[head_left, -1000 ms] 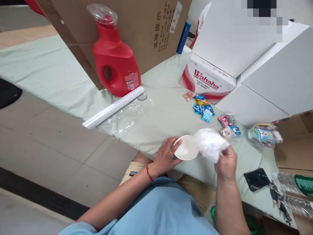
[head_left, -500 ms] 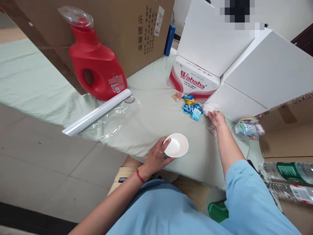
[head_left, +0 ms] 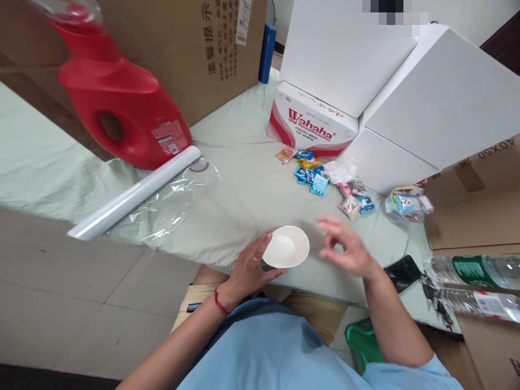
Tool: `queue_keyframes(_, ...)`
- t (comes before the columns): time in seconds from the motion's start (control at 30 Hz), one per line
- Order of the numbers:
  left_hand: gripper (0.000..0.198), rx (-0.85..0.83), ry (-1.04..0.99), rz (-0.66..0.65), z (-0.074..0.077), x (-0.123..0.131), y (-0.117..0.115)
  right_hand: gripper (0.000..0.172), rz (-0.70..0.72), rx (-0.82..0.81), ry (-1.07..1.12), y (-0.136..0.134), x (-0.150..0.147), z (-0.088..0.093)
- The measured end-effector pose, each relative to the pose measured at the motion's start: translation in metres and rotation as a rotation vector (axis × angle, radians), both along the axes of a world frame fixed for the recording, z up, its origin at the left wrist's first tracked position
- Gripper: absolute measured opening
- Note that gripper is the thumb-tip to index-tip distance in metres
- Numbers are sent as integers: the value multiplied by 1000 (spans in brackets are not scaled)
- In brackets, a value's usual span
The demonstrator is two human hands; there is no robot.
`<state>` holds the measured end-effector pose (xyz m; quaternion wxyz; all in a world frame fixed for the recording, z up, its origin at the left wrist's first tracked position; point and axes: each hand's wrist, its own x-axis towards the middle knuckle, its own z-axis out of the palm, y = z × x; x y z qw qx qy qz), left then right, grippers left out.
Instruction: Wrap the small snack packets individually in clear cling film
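Note:
My left hand (head_left: 248, 266) grips the near left rim of a small white bowl (head_left: 286, 247) at the table's front edge. Just right of the bowl hovers my right hand (head_left: 345, 249), empty, with its fingers spread and slightly blurred. A crumpled ball of clear plastic film (head_left: 338, 171) lies farther back among several small snack packets (head_left: 312, 176), beside the red and white Wahaha box (head_left: 311, 127).
A pale green cloth (head_left: 244, 195) covers the table. A roll of cling film (head_left: 134, 192) lies unrolled in front of a red detergent jug (head_left: 116, 103). White boxes (head_left: 426, 103), a brown carton (head_left: 195, 49), water bottles (head_left: 475, 268) and a black pouch (head_left: 402, 271) stand around.
My right hand carried the crumpled film to the packets by the white box, left it there, and came back empty beside the bowl. My left hand kept hold of the bowl.

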<state>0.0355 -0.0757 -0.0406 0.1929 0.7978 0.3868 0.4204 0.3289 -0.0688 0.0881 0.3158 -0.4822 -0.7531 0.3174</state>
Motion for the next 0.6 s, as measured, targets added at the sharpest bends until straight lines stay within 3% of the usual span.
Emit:
queue_keyframes(0.03, 114, 18, -3, -34, 0, -1, 0, 51, 143, -13, -100, -19, -15, -2)
queue_keyframes(0.1, 111, 60, -14, -119, 2, -3, 2, 37, 226, 47, -248, -44, -36, -10)
queue_keyframes(0.17, 109, 69, -14, -196, 4, -4, 3, 30, 196, 110, -298, -56, -40, -16)
queue_keyframes(0.23, 109, 40, -10, -231, 7, -6, 4, 28, 91, 126, -275, -66, -27, -13)
queue_keyframes(0.37, 94, -1, 27, -174, 9, -4, 4, 20, -326, -25, -310, -104, 38, 22)
queue_keyframes(0.47, 81, 35, 84, -136, 9, -1, 3, 29, -602, -216, -450, -135, 107, 57)
queue_keyframes(0.53, 74, 68, 126, -125, 9, 1, 2, 28, -760, -337, -597, -137, 162, 79)
queue_keyframes(0.6, 67, 84, 171, -113, 9, 2, 2, 19, -956, -355, -774, -115, 221, 101)
